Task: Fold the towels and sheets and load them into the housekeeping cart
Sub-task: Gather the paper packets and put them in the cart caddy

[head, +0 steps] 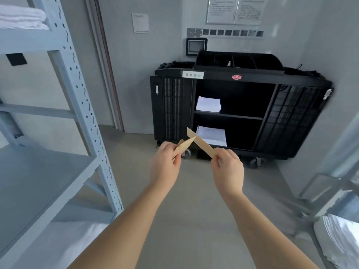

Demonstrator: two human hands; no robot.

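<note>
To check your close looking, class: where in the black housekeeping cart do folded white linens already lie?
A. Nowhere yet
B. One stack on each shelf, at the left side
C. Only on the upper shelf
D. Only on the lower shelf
B: the housekeeping cart holds an upper stack and a lower stack, both at the left of their shelves.

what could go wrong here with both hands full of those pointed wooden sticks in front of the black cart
1. The left hand and right hand each grip a pointed flat wooden stick, so neither hand is free to fold or lift linen.
2. The sticks' sharp tips cross close together near the fingers; a slip could jab a hand.
3. The black housekeeping cart holds only small white folded stacks at the left of both shelves; uneven loading could let stacks topple.
</note>
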